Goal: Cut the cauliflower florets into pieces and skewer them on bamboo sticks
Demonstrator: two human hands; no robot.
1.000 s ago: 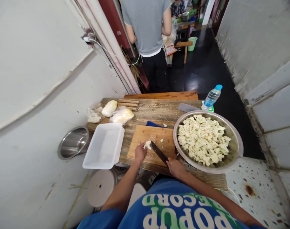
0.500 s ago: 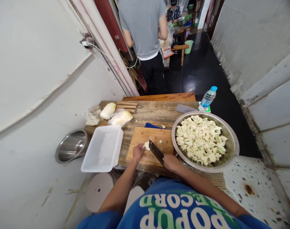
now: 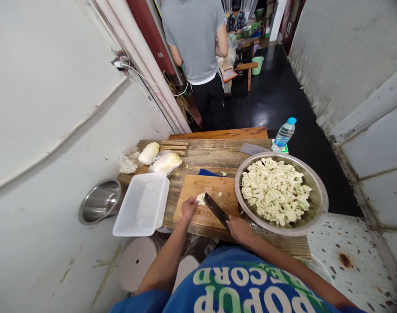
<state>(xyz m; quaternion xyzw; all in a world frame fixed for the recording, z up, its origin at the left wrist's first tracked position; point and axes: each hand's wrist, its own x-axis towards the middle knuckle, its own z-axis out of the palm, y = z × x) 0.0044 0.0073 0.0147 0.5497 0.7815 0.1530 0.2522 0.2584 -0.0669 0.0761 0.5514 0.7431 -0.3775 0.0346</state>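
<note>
Cream-white cauliflower floret (image 3: 201, 199) sits pinched in the left hand (image 3: 189, 208), beside the cleaver (image 3: 217, 211) clasped by the right hand (image 3: 240, 229); cutting seems well advanced, florets (image 3: 275, 191) heaping the steel basin (image 3: 318, 208) right of that grip, this piece remaining.

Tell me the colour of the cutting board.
The cutting board is light brown; it shows best in the head view.

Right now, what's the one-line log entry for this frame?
left hand: cauliflower piece | right hand: knife, beside piece, over cutting board | metal bowl: florets, right of board
</note>
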